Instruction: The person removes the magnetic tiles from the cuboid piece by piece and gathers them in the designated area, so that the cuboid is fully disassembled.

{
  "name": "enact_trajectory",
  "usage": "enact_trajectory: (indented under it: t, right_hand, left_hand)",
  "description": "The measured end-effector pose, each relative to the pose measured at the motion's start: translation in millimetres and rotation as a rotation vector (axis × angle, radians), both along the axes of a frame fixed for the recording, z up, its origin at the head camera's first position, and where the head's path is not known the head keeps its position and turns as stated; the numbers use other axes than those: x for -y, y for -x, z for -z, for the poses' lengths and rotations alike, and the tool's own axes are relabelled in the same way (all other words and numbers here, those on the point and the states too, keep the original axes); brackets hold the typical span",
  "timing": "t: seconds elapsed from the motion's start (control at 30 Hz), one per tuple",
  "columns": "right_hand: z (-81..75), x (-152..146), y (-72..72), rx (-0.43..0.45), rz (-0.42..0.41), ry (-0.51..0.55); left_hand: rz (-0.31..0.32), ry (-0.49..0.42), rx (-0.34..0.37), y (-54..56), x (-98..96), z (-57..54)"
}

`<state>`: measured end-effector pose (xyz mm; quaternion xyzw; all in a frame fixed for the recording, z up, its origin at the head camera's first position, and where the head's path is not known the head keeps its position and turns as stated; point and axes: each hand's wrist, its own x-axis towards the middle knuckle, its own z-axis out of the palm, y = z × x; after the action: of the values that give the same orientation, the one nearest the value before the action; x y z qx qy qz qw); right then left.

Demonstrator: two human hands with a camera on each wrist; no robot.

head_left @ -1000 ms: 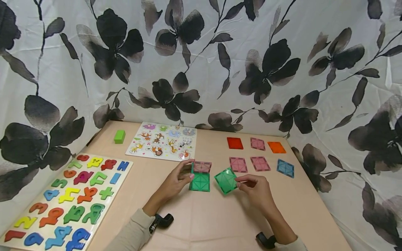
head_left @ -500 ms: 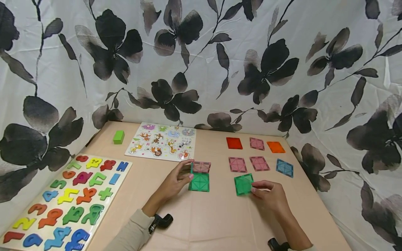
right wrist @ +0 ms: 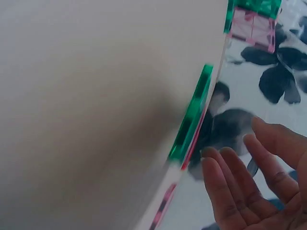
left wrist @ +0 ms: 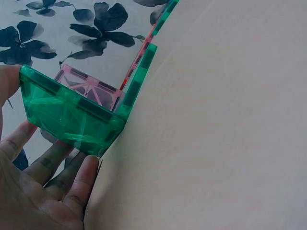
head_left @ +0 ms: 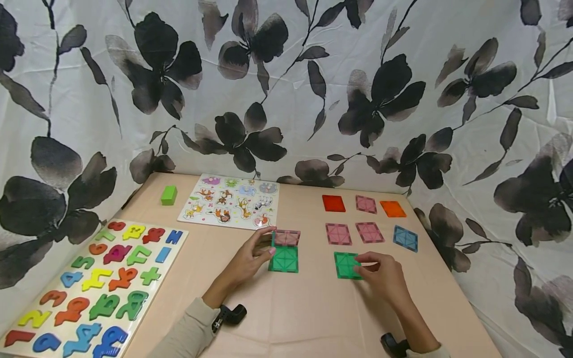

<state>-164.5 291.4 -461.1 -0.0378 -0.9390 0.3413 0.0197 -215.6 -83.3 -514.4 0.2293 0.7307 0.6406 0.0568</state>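
Observation:
My left hand (head_left: 243, 261) pinches a see-through green magnetic tile (left wrist: 72, 108) that stands upright, thumb at its top corner and fingers behind it. Joined to it are a second green tile (left wrist: 140, 79), at its right end in the left wrist view, and an upright pink tile (head_left: 286, 238). To the right, a loose green magnetic tile (head_left: 344, 265) lies flat on the table. My right hand (head_left: 385, 276) is right beside that tile. In the right wrist view its loosely bent fingers (right wrist: 220, 187) hold nothing, with a gap to the tile's edge.
Behind the right hand lie several flat tiles: red (head_left: 334, 203), pink (head_left: 338, 234), orange (head_left: 393, 209) and blue (head_left: 406, 238). An animal puzzle board (head_left: 230, 201) and a green block (head_left: 169, 195) are at the back left. A number puzzle board (head_left: 154, 238) fills the left side.
My right hand has carried the green tile, tilted at first, rightward away from the joined tiles, laid it flat and released it. The left hand keeps its hold.

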Motion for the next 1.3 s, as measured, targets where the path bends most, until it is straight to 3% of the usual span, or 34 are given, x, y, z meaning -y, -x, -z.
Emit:
enact_trajectory:
  t: [0.37,0.6,0.73,0.93,1.13,1.3]
  right_hand:
    - [-5.9,70,29.1,-0.150,-0.200,0.049]
    - [-11.1,117,52.5,-0.241,-0.393,-0.030]
    - [-13.7,136,63.7,-0.284,-0.455,-0.084]
    - [-15.6,149,74.7,-0.297,-0.444,-0.144]
    - [-9.0,143,80.6,-0.216,-0.368,-0.025]
    - [-7.2,135,82.4,-0.219,-0.308,0.039]
  left_hand:
    - [-0.002,0.012,0.026,-1.3,1.0,-0.5]
    - [-0.007,0.011,0.025,-1.1,1.6,-0.3]
    - [0.004,0.005,0.015,-1.1,1.6,-0.5]
    - [0.005,0.005,0.002,-1.1,0.6,-0.7]
    - [-0.003,0.030,0.003,-1.2,0.1,-1.2]
    - [-0.013,0.039,0.010,-1.6,0.4,-1.2]
